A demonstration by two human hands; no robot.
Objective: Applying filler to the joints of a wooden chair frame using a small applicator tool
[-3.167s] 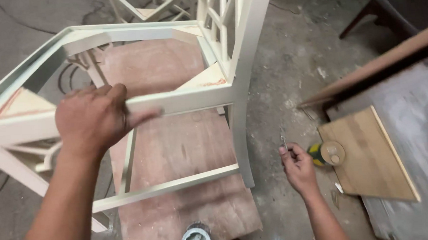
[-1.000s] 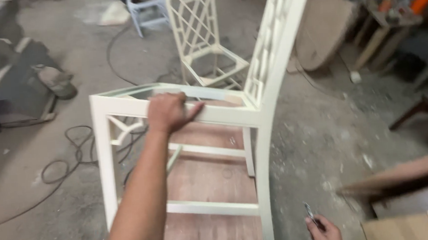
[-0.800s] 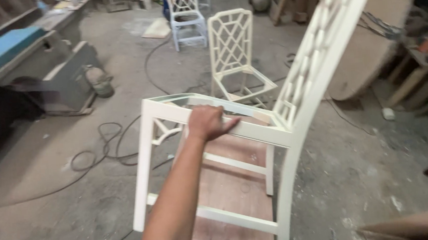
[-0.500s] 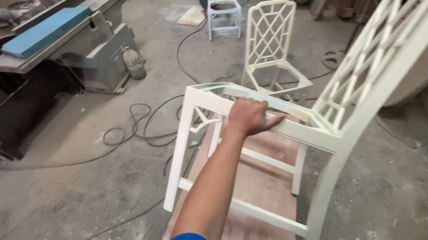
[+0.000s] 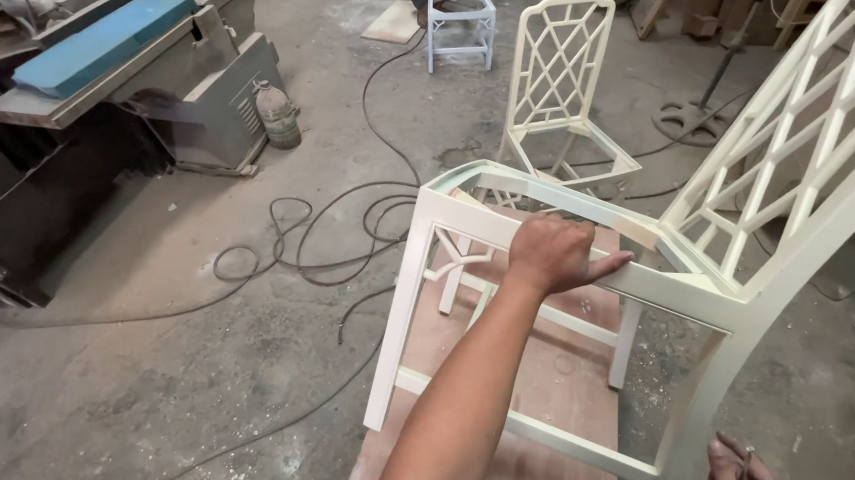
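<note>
The left hand (image 5: 552, 253) was closed over the near side rail of the cream-painted wooden chair frame with the lattice back (image 5: 649, 255), fingers wrapped on top; the frame stood on a reddish-brown plywood board (image 5: 548, 382) on the dusty concrete floor (image 5: 157, 389); the right hand (image 5: 739, 464) showed only partly at the lower edge, pinching a small thin object, too little visible to name; a second cream lattice chair (image 5: 558, 91) stood beyond, black cables (image 5: 328, 247) looped beside it.
</note>
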